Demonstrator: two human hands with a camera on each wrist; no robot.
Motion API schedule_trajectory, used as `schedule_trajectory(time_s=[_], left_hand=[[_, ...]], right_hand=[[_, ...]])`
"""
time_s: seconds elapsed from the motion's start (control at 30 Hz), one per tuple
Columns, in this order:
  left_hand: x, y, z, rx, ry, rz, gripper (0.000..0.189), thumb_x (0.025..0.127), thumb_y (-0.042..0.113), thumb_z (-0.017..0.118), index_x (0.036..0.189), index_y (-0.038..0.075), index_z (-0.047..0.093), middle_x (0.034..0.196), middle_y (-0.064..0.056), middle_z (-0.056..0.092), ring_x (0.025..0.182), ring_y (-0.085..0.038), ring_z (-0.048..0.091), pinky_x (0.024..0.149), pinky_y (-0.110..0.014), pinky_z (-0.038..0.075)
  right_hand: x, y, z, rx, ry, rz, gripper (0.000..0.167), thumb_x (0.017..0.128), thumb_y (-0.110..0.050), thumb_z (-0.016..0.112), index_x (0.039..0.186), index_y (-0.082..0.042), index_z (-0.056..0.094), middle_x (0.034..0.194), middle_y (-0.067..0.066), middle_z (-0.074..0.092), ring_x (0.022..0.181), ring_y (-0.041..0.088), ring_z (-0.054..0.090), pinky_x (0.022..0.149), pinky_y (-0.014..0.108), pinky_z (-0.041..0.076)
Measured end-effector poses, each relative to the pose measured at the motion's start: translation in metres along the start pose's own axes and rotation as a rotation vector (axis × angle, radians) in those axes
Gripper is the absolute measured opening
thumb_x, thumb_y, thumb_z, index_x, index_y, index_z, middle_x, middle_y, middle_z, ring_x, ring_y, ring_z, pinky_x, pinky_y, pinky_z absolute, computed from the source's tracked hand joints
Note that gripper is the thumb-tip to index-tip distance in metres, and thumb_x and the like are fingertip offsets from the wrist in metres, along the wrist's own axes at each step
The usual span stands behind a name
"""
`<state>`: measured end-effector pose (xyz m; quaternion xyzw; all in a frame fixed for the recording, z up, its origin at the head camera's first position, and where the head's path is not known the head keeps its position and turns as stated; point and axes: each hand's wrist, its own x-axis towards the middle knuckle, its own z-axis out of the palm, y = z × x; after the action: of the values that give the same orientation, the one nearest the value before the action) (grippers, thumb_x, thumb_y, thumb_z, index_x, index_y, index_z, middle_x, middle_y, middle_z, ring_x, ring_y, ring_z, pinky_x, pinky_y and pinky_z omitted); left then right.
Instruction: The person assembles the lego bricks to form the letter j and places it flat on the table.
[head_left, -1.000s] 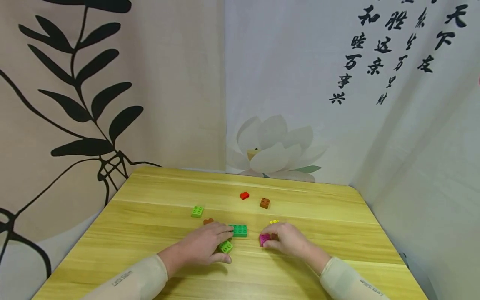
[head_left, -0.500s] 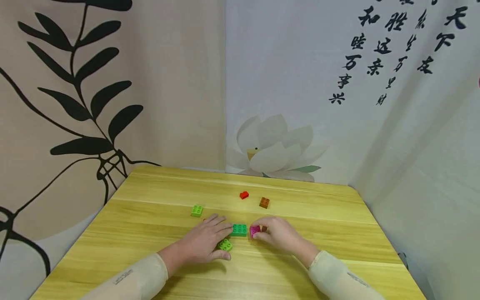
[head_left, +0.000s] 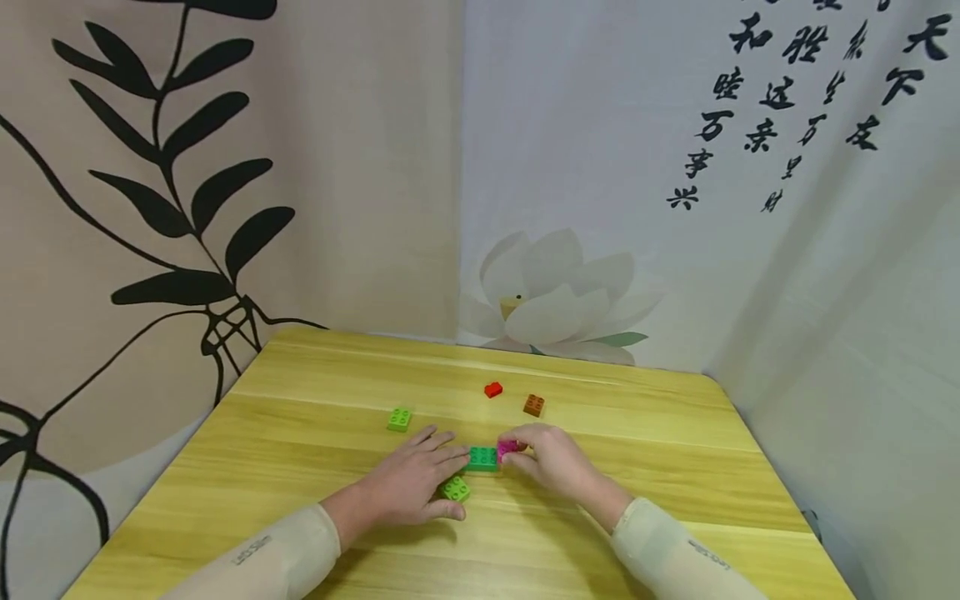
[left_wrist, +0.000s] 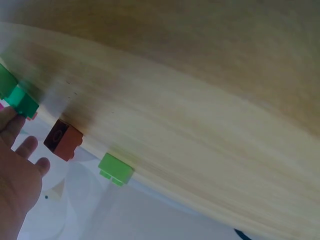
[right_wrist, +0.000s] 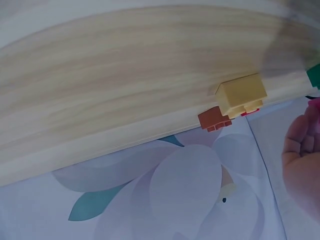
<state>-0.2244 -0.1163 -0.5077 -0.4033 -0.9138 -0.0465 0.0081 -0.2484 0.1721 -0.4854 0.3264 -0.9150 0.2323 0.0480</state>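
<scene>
My right hand point(head_left: 562, 468) pinches a magenta toy building brick point(head_left: 507, 449) between thumb and fingers, right at the right end of a longer green brick point(head_left: 483, 458). Whether the two bricks touch, I cannot tell. Fingers extended, my left hand point(head_left: 405, 482) lies palm down, its fingertips against the green brick's left end. A lime green brick point(head_left: 455, 488) shows between its thumb and index finger. In the left wrist view, an orange-brown brick point(left_wrist: 65, 140) stands just beyond the left fingers. A yellow brick point(right_wrist: 242, 95) appears in the right wrist view, but my right hand hides it from the head view.
Further back on the wooden table point(head_left: 300, 392) lie another lime green brick point(head_left: 399, 419), a small red brick point(head_left: 492, 389) and a brown brick point(head_left: 533, 405). A printed cloth point(head_left: 375, 167) hangs behind the table.
My right hand has carried the magenta brick leftward and away from me to the green brick's end. My left hand has stayed nearly in place, its fingers a little more spread.
</scene>
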Motion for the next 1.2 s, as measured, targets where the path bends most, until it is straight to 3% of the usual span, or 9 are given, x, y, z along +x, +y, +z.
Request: schedule_trajectory(time_s=[0.53,0.77,1.0,1.2], left_hand=[[0.0,-0.002,0.001,-0.004,0.014,0.005,0.084,0.1,0.074,0.051,0.158,0.013,0.053,0.166,-0.003,0.051,0.159,-0.034,0.04,0.132,-0.059,0.027],[0.001,-0.001,0.002,-0.01,0.009,0.006,0.085,0.1,0.075,0.05,0.159,0.013,0.052,0.167,-0.002,0.049,0.159,-0.034,0.04,0.132,-0.06,0.027],[0.004,-0.001,0.004,-0.03,0.013,0.002,0.085,0.1,0.074,0.052,0.159,0.014,0.051,0.167,-0.002,0.049,0.159,-0.034,0.04,0.131,-0.06,0.027],[0.003,-0.001,0.004,-0.042,0.017,0.002,0.084,0.1,0.074,0.051,0.16,0.014,0.051,0.167,-0.001,0.049,0.159,-0.034,0.04,0.131,-0.061,0.028]], right_hand=[[0.005,-0.003,0.009,-0.001,-0.025,-0.016,0.025,0.097,-0.023,0.08,0.121,-0.016,0.079,0.118,-0.002,0.081,0.106,0.014,0.076,0.093,0.035,0.064],[0.007,0.001,0.012,0.014,-0.039,0.005,0.028,0.1,-0.028,0.077,0.124,-0.015,0.078,0.117,-0.002,0.08,0.098,0.01,0.074,0.085,0.029,0.063],[0.011,0.006,0.016,0.158,-0.055,0.09,0.023,0.107,-0.032,0.067,0.119,-0.017,0.08,0.112,-0.004,0.081,0.094,0.007,0.072,0.082,0.026,0.061],[0.015,0.004,0.015,0.392,-0.082,0.273,0.025,0.106,-0.029,0.07,0.121,-0.011,0.078,0.11,0.0,0.079,0.091,0.01,0.071,0.078,0.025,0.06]])
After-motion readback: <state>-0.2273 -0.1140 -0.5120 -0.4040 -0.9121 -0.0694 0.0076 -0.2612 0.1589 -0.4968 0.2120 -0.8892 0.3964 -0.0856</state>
